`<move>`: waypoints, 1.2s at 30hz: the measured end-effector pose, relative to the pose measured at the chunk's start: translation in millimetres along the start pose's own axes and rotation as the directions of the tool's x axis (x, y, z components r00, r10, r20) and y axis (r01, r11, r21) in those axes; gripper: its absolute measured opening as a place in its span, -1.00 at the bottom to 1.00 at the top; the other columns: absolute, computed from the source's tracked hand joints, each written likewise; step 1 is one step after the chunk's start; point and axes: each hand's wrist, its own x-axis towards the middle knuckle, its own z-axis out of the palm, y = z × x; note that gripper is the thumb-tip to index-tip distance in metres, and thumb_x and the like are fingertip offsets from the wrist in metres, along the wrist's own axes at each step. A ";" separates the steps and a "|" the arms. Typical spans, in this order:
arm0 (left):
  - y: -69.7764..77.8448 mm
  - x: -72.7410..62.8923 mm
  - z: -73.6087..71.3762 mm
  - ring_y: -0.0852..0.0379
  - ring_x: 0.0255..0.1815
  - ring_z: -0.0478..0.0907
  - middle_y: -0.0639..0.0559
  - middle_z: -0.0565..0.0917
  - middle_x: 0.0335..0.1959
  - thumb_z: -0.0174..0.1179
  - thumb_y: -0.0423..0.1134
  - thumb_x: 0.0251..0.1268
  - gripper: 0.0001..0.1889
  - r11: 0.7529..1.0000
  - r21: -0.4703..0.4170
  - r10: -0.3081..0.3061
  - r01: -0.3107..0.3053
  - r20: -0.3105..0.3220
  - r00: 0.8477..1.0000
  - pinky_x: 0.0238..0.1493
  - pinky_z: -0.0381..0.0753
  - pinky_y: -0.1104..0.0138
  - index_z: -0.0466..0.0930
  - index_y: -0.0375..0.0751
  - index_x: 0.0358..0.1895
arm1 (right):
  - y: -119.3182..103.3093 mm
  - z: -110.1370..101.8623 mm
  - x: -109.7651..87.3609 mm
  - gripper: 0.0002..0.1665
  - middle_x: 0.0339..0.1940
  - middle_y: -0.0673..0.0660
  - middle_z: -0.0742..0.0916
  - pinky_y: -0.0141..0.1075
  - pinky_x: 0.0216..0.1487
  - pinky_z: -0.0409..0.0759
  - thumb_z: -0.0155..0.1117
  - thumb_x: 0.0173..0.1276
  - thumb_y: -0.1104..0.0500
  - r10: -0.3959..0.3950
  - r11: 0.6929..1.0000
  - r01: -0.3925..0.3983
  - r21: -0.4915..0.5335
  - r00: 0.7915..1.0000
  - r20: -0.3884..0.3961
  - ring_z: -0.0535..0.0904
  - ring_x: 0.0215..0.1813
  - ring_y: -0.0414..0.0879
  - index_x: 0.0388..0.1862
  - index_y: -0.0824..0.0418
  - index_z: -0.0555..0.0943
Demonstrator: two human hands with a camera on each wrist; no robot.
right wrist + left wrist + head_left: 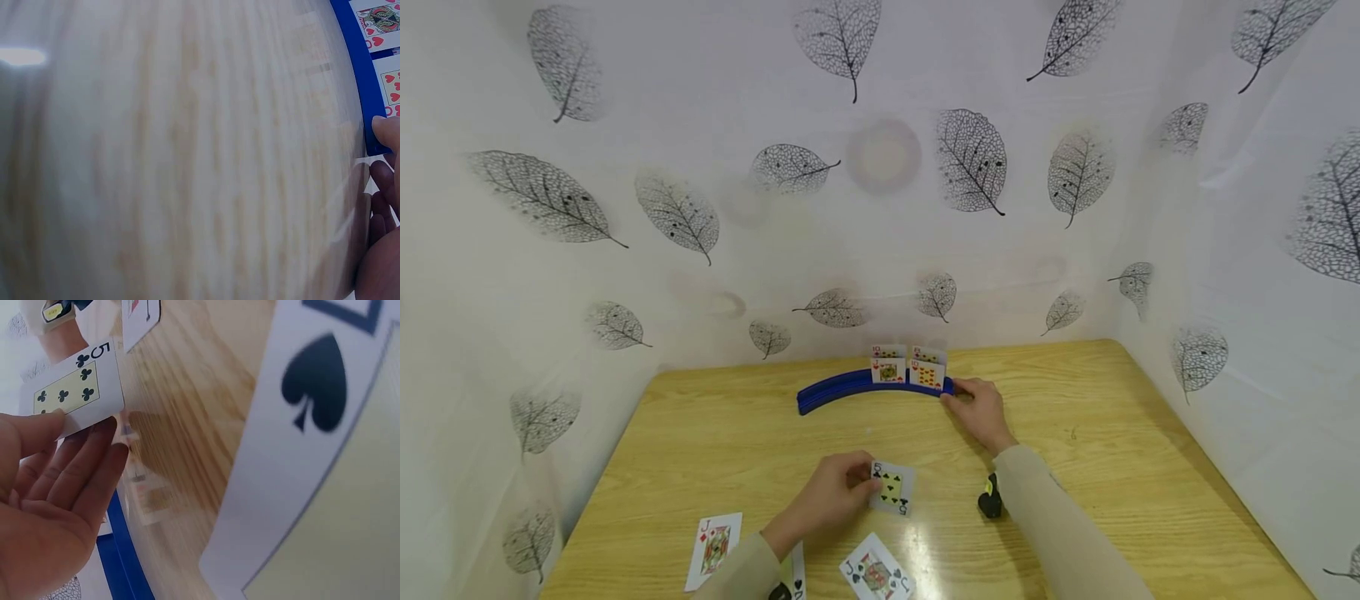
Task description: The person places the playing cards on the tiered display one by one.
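My left hand pinches a five of clubs by its left edge, thumb on its face, over the middle of the table. In the left wrist view the other fingers of that hand extend below the card. Farther back, my right hand grips the right end of a curved blue card holder, with the thumb on its front. Standing in the holder's right half are a ten of hearts, a face card of hearts and two more cards behind them, partly hidden.
A jack of diamonds lies face up at the left. Another jack lies near the front, beside a spade card partly covered by the left sleeve. A small black device sits at the right wrist. Leaf-patterned curtains surround the table.
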 end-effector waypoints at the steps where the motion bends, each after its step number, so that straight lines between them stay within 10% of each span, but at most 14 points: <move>1: -1.6 0.6 -0.6 0.27 -0.17 0.71 0.09 0.80 -0.16 0.32 -0.22 0.50 -0.94 1.000 -0.004 0.005 -0.005 -0.006 1.000 -0.06 0.73 0.41 0.73 -0.05 -0.08 | 0.1 0.0 0.0 -0.46 0.09 0.31 0.79 0.22 0.40 0.47 0.47 0.44 0.08 0.001 1.000 -0.001 0.000 1.000 0.002 0.56 0.26 0.28 0.28 0.36 0.68; 21: -7.4 8.6 -27.0 0.17 -0.12 0.68 0.06 0.75 -0.14 0.28 -0.28 0.52 -0.91 0.995 -0.039 -0.102 0.095 -0.231 0.968 -0.07 0.73 0.40 0.72 -0.08 -0.04 | -2.5 -0.9 0.3 -0.45 0.12 0.31 0.79 0.21 0.43 0.45 0.46 0.45 0.08 0.006 1.000 -0.006 0.006 1.000 0.007 0.55 0.29 0.27 0.29 0.36 0.67; 36: -16.7 25.3 -44.5 0.14 -0.20 0.74 -0.04 0.80 -0.23 0.39 -0.40 0.39 -0.97 1.000 0.016 0.008 -0.001 -0.431 0.902 -0.11 0.77 0.40 0.73 -0.24 -0.19 | -2.0 0.3 0.0 -0.48 0.10 0.33 0.79 0.23 0.40 0.47 0.47 0.44 0.10 -0.005 1.000 0.005 -0.008 1.000 -0.008 0.57 0.26 0.30 0.26 0.37 0.69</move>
